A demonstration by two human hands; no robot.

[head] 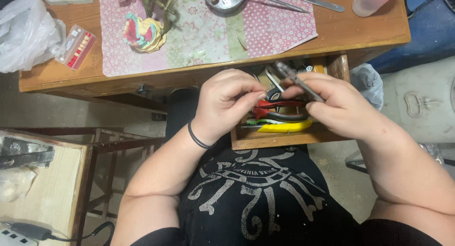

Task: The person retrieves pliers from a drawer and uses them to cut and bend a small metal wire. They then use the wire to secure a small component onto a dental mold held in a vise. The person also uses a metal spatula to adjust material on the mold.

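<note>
Both hands meet over the open drawer [246, 139]: I pinch something too small to tell in my left hand [227, 101], grasp a slim metal tool [297, 81] in my right hand [339, 106], best worked steadily above red-handled pliers [279, 111].

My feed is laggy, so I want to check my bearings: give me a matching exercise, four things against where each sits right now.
Things:
1. slim grey metal hand tool
2. red-handled pliers
3. yellow-based dental model
4. clear box of sample teeth

Places:
A. on the pink patterned cloth
B. in the open wooden drawer
C. on bare desk wood, left of the cloth
D. in the right hand

Pairs: 1-D, 2-B, 3-A, 4-C
</note>
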